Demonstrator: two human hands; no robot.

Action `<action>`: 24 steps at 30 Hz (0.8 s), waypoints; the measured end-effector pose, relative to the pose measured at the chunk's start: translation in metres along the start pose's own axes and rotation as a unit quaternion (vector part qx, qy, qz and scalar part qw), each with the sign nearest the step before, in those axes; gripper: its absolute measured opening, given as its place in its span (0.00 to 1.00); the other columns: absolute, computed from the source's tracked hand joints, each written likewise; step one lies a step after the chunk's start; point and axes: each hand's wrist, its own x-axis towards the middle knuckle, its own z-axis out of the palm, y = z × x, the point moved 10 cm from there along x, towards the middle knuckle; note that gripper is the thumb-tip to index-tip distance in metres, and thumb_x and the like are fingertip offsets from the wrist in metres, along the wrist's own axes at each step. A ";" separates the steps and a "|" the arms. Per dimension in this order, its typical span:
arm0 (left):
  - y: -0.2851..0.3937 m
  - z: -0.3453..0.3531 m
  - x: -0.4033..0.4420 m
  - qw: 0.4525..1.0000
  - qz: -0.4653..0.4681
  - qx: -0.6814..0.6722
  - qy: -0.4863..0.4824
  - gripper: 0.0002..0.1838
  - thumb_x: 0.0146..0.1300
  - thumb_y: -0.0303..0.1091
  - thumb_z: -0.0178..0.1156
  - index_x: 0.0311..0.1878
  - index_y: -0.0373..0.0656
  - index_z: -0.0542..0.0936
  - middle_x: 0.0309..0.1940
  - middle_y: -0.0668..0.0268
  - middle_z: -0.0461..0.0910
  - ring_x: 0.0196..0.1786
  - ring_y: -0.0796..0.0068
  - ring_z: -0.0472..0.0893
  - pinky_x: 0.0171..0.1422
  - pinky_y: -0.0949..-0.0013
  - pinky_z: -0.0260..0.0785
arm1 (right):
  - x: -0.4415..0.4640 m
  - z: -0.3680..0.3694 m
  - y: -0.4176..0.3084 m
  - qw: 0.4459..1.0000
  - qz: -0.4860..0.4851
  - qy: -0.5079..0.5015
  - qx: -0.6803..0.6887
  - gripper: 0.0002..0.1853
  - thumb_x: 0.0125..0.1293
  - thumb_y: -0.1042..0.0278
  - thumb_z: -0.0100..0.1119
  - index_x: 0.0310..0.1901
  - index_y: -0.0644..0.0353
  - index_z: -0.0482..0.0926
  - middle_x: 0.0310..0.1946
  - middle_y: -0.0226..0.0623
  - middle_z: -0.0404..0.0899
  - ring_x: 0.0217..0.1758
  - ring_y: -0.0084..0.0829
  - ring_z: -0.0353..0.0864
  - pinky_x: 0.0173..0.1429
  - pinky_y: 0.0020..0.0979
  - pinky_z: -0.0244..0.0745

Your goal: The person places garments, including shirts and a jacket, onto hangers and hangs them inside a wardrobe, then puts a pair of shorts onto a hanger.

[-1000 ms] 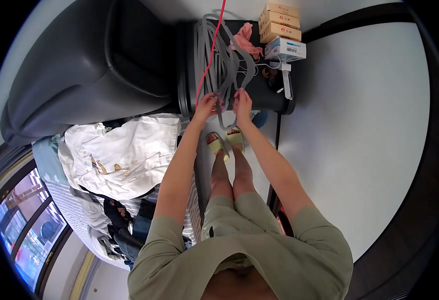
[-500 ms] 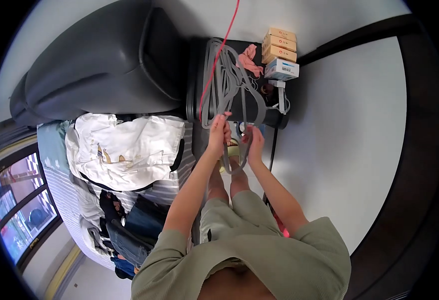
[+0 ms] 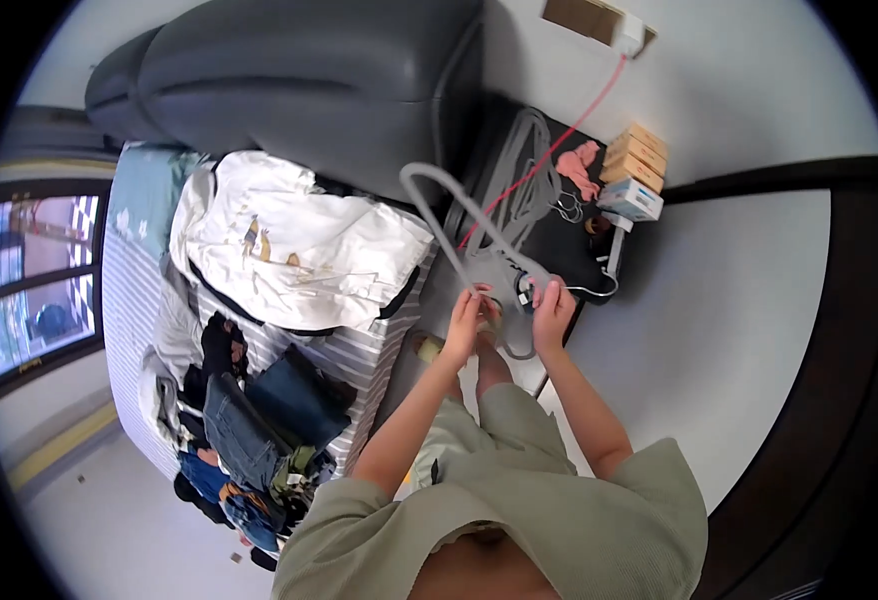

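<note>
A grey clothes hanger [image 3: 486, 226] is held between my two hands, its rounded end pointing up and left toward the bed. The fingers of my left hand [image 3: 466, 325] are closed around its near left part. My right hand [image 3: 553, 315] grips its right side. Beyond my hands, a bunch of grey hangers [image 3: 526, 185] lies on a black bedside table [image 3: 571, 262]. Left of the hanger, a white printed shirt [image 3: 304, 250] is spread out on the bed, with something black under its edge.
A striped bed [image 3: 367, 352] holds jeans [image 3: 242, 425] and a heap of other clothes. Behind it rises a dark padded headboard [image 3: 289, 85]. A red cable [image 3: 559, 143] runs from a wall plug across the hangers. Small boxes [image 3: 635, 160] and a pink cloth [image 3: 579, 170] sit on the bedside table.
The hanger has come away from the bunch and swung left toward the bed, still in both hands. My view has turned toward the bed, and my hands are farther apart.
</note>
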 end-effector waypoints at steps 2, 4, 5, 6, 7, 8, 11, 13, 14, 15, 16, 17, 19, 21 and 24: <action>0.017 -0.028 -0.012 0.997 0.027 -0.018 0.063 0.21 0.69 0.49 0.42 0.51 0.41 0.68 0.31 0.67 0.71 0.36 0.74 0.74 0.47 0.70 0.67 | -0.007 0.025 0.004 0.998 0.058 -0.001 0.021 0.19 0.70 0.65 0.41 0.21 0.65 0.68 0.16 0.27 0.68 0.17 0.15 0.62 0.23 0.19 0.59; 0.025 -0.070 -0.016 0.990 0.065 -0.065 0.103 0.23 0.68 0.50 0.44 0.52 0.39 0.67 0.32 0.66 0.72 0.33 0.74 0.74 0.43 0.69 0.68 | -0.019 0.054 0.012 0.988 0.138 -0.017 0.064 0.19 0.70 0.66 0.43 0.22 0.66 0.70 0.18 0.30 0.72 0.17 0.15 0.64 0.22 0.18 0.60; 0.028 -0.096 -0.022 0.983 0.079 -0.077 0.144 0.22 0.68 0.50 0.45 0.52 0.39 0.67 0.32 0.66 0.72 0.32 0.75 0.73 0.41 0.70 0.68 | -0.023 0.071 0.010 0.987 0.137 -0.060 0.062 0.19 0.69 0.66 0.47 0.22 0.68 0.72 0.21 0.34 0.77 0.17 0.16 0.67 0.21 0.19 0.61; 0.031 -0.119 -0.029 0.974 0.093 -0.089 0.185 0.21 0.68 0.49 0.46 0.52 0.40 0.67 0.31 0.66 0.72 0.31 0.75 0.73 0.39 0.71 0.68 | -0.027 0.086 0.012 0.989 0.110 -0.096 0.036 0.19 0.68 0.65 0.47 0.21 0.69 0.72 0.21 0.35 0.78 0.17 0.16 0.67 0.21 0.19 0.61; 0.045 -0.137 -0.041 0.959 0.128 -0.111 0.225 0.19 0.68 0.45 0.47 0.51 0.40 0.67 0.28 0.67 0.71 0.29 0.77 0.72 0.37 0.72 0.67 | -0.031 0.102 0.017 0.988 0.082 -0.131 0.010 0.20 0.68 0.65 0.48 0.21 0.69 0.73 0.22 0.36 0.79 0.17 0.16 0.68 0.21 0.18 0.61; 0.048 -0.161 -0.050 0.950 0.133 -0.120 0.256 0.16 0.67 0.42 0.48 0.51 0.40 0.67 0.27 0.68 0.70 0.29 0.77 0.73 0.37 0.71 0.68 | -0.037 0.120 0.021 0.985 0.053 -0.166 -0.016 0.20 0.68 0.65 0.49 0.20 0.69 0.73 0.22 0.36 0.79 0.17 0.16 0.68 0.21 0.18 0.61; 0.052 -0.228 -0.082 0.916 0.156 -0.160 0.333 0.13 0.66 0.37 0.49 0.49 0.42 0.68 0.28 0.68 0.71 0.30 0.75 0.74 0.38 0.70 0.69 | -0.054 0.169 0.018 0.976 0.019 -0.209 -0.057 0.17 0.65 0.65 0.54 0.21 0.68 0.76 0.15 0.31 0.74 0.18 0.15 0.69 0.21 0.19 0.59; 0.054 -0.266 -0.104 0.905 0.171 -0.171 0.351 0.10 0.65 0.33 0.51 0.48 0.43 0.68 0.29 0.67 0.72 0.32 0.73 0.76 0.40 0.69 0.71 | -0.065 0.200 0.020 0.969 0.022 -0.232 -0.077 0.15 0.64 0.65 0.55 0.24 0.67 0.78 0.11 0.28 0.70 0.17 0.15 0.70 0.21 0.21 0.59; 0.054 -0.284 -0.113 0.901 0.184 -0.170 0.355 0.10 0.65 0.32 0.51 0.48 0.43 0.68 0.29 0.67 0.73 0.32 0.72 0.76 0.41 0.68 0.72 | -0.069 0.216 0.018 0.965 0.014 -0.248 -0.086 0.14 0.64 0.65 0.55 0.25 0.67 0.78 0.12 0.28 0.70 0.16 0.15 0.69 0.21 0.21 0.60; 0.057 -0.299 -0.124 0.896 0.191 -0.169 0.363 0.10 0.64 0.32 0.52 0.48 0.44 0.69 0.30 0.66 0.74 0.32 0.73 0.76 0.41 0.69 0.72 | -0.072 0.231 0.014 0.960 0.006 -0.264 -0.095 0.14 0.63 0.65 0.55 0.25 0.66 0.79 0.12 0.28 0.70 0.16 0.15 0.69 0.21 0.21 0.60; 0.055 -0.314 -0.133 0.893 0.178 -0.178 0.373 0.10 0.64 0.33 0.52 0.48 0.44 0.69 0.31 0.66 0.75 0.33 0.73 0.77 0.40 0.69 0.72 | -0.076 0.247 0.009 0.954 -0.003 -0.281 -0.104 0.14 0.63 0.65 0.54 0.26 0.66 0.79 0.12 0.28 0.71 0.15 0.15 0.69 0.21 0.21 0.61; 0.058 -0.327 -0.141 0.893 0.182 -0.172 0.374 0.10 0.64 0.33 0.52 0.48 0.44 0.70 0.31 0.67 0.75 0.33 0.73 0.78 0.40 0.70 0.72 | -0.078 0.262 0.004 0.952 -0.014 -0.284 -0.114 0.12 0.62 0.66 0.54 0.27 0.65 0.79 0.11 0.29 0.71 0.14 0.16 0.69 0.21 0.21 0.61; 0.062 -0.349 -0.156 0.892 0.185 -0.161 0.380 0.10 0.65 0.33 0.52 0.48 0.44 0.70 0.32 0.67 0.77 0.35 0.73 0.80 0.39 0.72 0.72 | -0.081 0.291 0.010 0.935 -0.011 -0.324 -0.143 0.07 0.61 0.68 0.54 0.34 0.60 0.80 0.12 0.30 0.71 0.15 0.18 0.71 0.22 0.22 0.63; 0.069 -0.365 -0.167 0.892 0.195 -0.149 0.379 0.09 0.65 0.32 0.51 0.48 0.43 0.70 0.33 0.67 0.78 0.36 0.73 0.80 0.39 0.73 0.72 | -0.082 0.319 0.018 0.916 -0.007 -0.364 -0.171 0.09 0.59 0.70 0.52 0.38 0.57 0.80 0.12 0.31 0.72 0.15 0.20 0.74 0.22 0.23 0.63; 0.072 -0.381 -0.169 0.899 0.181 -0.130 0.377 0.09 0.65 0.29 0.50 0.48 0.43 0.71 0.36 0.67 0.79 0.38 0.73 0.81 0.39 0.75 0.72 | -0.080 0.355 0.024 0.880 -0.009 -0.405 -0.246 0.12 0.57 0.72 0.50 0.41 0.54 0.80 0.12 0.32 0.73 0.17 0.22 0.76 0.22 0.24 0.65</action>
